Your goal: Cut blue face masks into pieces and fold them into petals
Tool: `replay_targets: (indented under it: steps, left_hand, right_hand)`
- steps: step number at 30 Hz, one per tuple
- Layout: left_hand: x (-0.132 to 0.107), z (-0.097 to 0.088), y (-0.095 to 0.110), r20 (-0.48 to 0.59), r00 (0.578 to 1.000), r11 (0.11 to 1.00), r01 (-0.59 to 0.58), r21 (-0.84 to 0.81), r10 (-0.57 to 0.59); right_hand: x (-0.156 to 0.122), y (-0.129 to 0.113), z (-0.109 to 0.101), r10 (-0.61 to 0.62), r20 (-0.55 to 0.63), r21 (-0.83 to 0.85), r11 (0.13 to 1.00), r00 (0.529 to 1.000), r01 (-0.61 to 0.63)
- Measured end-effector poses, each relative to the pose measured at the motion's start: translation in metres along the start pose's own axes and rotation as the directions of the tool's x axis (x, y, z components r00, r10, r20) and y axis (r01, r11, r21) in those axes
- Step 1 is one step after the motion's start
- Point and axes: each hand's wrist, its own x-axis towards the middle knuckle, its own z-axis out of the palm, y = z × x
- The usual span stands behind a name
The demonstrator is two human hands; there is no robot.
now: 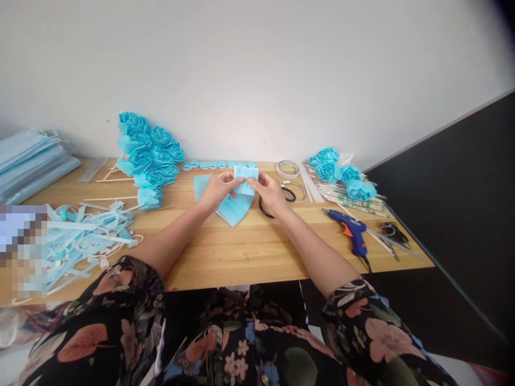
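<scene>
Between both hands is a small folded piece of light blue mask fabric (pixel 245 172), held up above the table. My left hand (pixel 220 188) pinches its left side, thumb in front. On its right side my right hand (pixel 269 188) grips it the same way. Under the hands lies a larger blue fabric sheet (pixel 235 212), partly hidden by them. A row of small rolled blue pieces (pixel 219 164) runs along the wall behind. Close to my right wrist are a black ring (pixel 288 194) and a tape roll (pixel 287 169).
Blue fabric flowers on sticks (pixel 151 150) stand left, more flowers (pixel 328 169) right. A blue glue gun (pixel 349 229) lies near the right edge beside scissors (pixel 392 233). Cut-off strips (pixel 92 236) heap at front left, below stacked masks (pixel 32 161). A wall (pixel 257 80) closes the back.
</scene>
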Motion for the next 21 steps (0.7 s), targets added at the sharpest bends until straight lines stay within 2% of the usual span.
replay_targets:
  steps: [4,7,12,16,19,21]
  left_hand:
    - [0.0,0.0,-0.003,0.01,1.0,0.999,0.002,0.037,-0.003]
    - [-0.001,0.0,-0.003,0.009,1.0,1.0,-0.015,0.016,0.015]
    - [0.0,0.0,0.0,-0.011,0.999,0.999,-0.032,-0.033,0.031]
    - [0.003,-0.002,0.0,-0.085,0.996,0.997,-0.023,-0.075,0.016]
    - [0.004,-0.003,-0.001,-0.113,0.994,0.996,-0.006,-0.084,-0.004]
    - [0.004,-0.003,-0.002,-0.121,0.993,0.995,0.001,-0.104,-0.014]
  right_hand:
    - [0.001,0.008,-0.002,-0.052,-0.038,-0.013,0.999,0.998,0.052]
    - [0.001,0.01,-0.003,-0.081,-0.066,-0.101,0.992,0.995,0.074]
    - [0.003,0.006,-0.006,-0.104,-0.216,-0.216,0.975,0.971,0.056]
    - [0.01,-0.004,-0.018,-0.065,-0.353,-0.081,0.996,0.933,0.039]
    - [0.013,-0.016,-0.027,-0.031,-0.351,0.055,0.997,0.936,0.053]
    - [0.01,-0.024,-0.028,-0.022,-0.302,0.096,0.994,0.953,0.053]
